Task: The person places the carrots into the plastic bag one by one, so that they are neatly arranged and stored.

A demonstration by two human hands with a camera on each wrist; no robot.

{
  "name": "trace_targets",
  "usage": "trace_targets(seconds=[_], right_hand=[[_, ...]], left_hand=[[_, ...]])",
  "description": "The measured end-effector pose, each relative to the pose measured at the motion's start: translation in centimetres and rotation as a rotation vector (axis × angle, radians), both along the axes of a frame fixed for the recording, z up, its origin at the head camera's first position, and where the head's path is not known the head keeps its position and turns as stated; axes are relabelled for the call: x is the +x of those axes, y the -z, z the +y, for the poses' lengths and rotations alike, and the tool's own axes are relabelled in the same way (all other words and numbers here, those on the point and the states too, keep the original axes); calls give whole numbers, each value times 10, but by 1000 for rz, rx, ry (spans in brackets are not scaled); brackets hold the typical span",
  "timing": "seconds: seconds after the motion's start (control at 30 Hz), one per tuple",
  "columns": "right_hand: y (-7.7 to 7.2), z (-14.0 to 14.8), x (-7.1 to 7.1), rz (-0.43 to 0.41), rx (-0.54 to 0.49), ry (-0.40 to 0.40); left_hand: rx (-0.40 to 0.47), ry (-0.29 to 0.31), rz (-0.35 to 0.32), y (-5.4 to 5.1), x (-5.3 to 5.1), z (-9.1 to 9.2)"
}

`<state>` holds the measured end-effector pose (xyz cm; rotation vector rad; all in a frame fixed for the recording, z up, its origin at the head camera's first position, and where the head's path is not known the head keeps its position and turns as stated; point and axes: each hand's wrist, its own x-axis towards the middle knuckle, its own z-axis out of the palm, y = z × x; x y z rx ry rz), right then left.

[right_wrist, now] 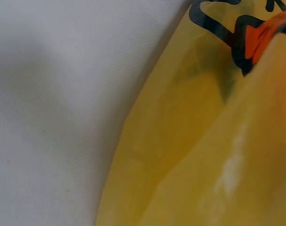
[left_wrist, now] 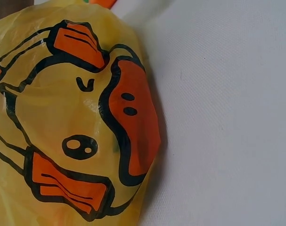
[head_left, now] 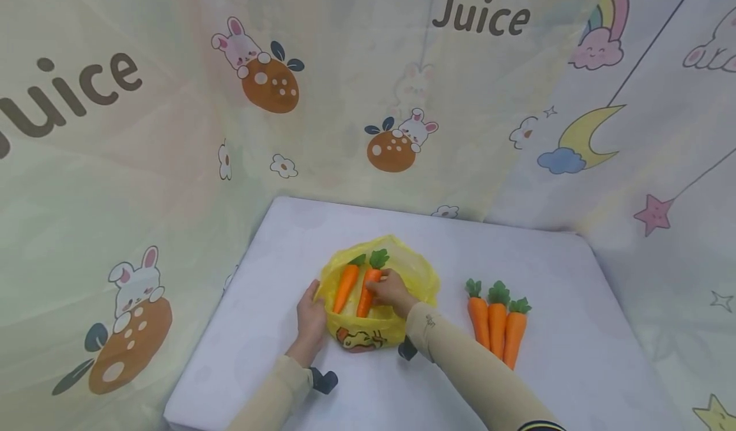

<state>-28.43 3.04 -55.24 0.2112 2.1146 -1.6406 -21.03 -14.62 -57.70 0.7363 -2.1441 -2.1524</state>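
Note:
A yellow plastic bag (head_left: pixel 422 274) lies on the white table with its mouth spread wide. My left hand (head_left: pixel 311 321) holds the bag's left edge; some of its fingers are hidden. One orange carrot (head_left: pixel 346 287) with a green top rests inside the mouth on the left. Beside it, my right hand (head_left: pixel 393 292) grips a second carrot (head_left: pixel 366 295), tilted, within the bag's opening. A printed duck face (left_wrist: pixel 81 113) fills much of the left wrist view. In the right wrist view, only folds of the yellow bag (right_wrist: pixel 180 155) and the tabletop appear, with no fingers visible.
Three more carrots (head_left: pixel 497 322) lie side by side on the white table (head_left: pixel 575 290), right of the bag; my right sleeve (head_left: pixel 477 367) covers some of their lower ends. Printed cloth (head_left: pixel 345 67) hangs behind the table and at its sides.

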Motion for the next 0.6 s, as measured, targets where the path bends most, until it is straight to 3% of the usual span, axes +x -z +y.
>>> trace_targets(seconds=[0.33, 0.6], right_hand=[[4, -1, 1, 16, -80, -14], [-1, -1, 5, 59, -5, -94]], left_hand=[[-4, 6, 4, -1, 1, -3], [-9, 14, -7, 2, -1, -4]])
